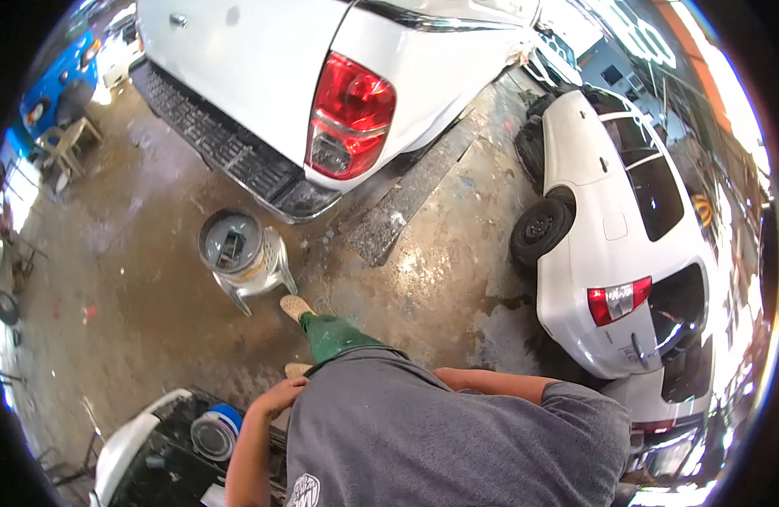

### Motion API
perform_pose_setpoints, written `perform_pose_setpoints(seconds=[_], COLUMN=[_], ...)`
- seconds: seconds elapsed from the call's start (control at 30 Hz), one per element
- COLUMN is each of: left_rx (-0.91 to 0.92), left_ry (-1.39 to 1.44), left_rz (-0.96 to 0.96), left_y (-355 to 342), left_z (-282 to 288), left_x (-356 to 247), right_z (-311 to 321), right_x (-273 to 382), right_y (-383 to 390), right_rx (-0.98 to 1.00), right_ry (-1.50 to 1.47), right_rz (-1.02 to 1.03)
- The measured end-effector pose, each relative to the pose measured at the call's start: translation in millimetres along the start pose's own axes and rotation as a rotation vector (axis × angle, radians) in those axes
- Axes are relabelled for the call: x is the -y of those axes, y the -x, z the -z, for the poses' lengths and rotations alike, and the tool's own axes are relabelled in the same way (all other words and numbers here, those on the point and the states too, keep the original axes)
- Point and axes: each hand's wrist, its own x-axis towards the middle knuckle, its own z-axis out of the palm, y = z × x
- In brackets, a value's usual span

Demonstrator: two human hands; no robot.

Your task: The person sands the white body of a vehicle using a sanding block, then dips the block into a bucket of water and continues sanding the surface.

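My left hand (285,396) rests at the left hip of my grey shirt (423,439), its visible fingers stretched against the cloth with nothing seen in them. At my other side, my right hand (447,377) lies against the shirt, its fingers hidden. In front of me a round bucket (256,272) stands on a white plastic stool (281,264). It holds greyish water with a dark rectangular shape that I cannot make out. Neither hand touches it. Beyond stands a white pickup (237,59) with a red and clear tail light (351,117) and a black step bumper (229,148).
A white car (613,228) stands to the right. A long flat board (406,203) lies on the wet concrete floor (144,279) beside the pickup. A blue-rimmed can (214,435) sits at lower left on a dark surface. A chair (73,144) and blue vehicle (56,80) are far left.
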Motion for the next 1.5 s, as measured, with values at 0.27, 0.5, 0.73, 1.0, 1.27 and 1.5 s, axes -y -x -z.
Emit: perform_pose_setpoints(seconds=[0.27,0.5,0.73,1.0,1.27,1.5], left_rx=[0.016,-0.063,-0.398,-0.599,-0.344,0.172], left_ry=[-0.097,0.032,-0.036,-0.051,-0.408,-0.331], left_rz=[-0.045,-0.203,-0.306,-0.318,-0.494,-0.961], left_y=[11,9,3,24,19,6], left_z=[-9,-5,-5,23,-15,-112], left_x=[-34,-15,24,-27,-141,-290], right_z=[-17,-18,2,58,147,206], right_x=[6,-5,35,106,251,416], right_y=[-11,-20,0,64,201,334], right_rx=[-0.138,-0.098,-0.157,-0.153,-0.357,-0.523], right_ry=[-0.361,-0.318,-0.129,0.285,0.59,0.949], right_rz=[-0.012,0.248,0.219,0.039,-0.022,0.365])
